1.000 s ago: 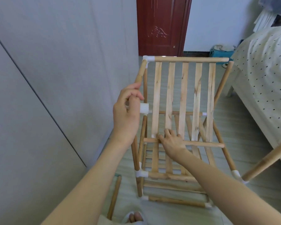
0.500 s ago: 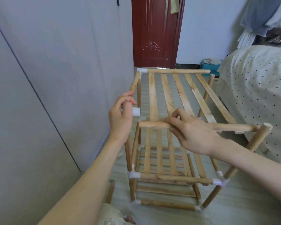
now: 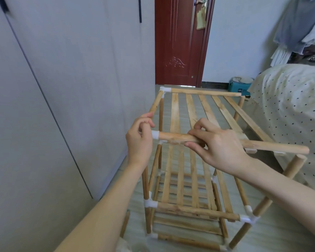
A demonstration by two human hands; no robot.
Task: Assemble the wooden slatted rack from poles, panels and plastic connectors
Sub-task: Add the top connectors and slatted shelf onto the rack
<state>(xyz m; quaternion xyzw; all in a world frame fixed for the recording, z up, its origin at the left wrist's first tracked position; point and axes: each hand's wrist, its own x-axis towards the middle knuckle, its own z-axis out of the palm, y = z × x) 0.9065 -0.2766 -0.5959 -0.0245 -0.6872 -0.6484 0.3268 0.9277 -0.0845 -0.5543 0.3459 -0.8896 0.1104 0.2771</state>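
While pinching pole (image 3: 180,138), right hand (image 3: 220,148) palm-down.

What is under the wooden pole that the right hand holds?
Under the pole lie the top panel's slats and lower shelves. The right hand covers its middle.

Light wooden pole (image 3: 231,142) lies level, its end in a white connector (image 3: 155,134); slatted rack (image 3: 187,197) upright beneath.

Two bare hands, left (image 3: 139,140) and right (image 3: 220,148). One pale wooden slatted rack (image 3: 189,179), with five flat slats (image 3: 175,113) in its top panel. One dark red door (image 3: 178,40). One polka-dot bed (image 3: 291,106).
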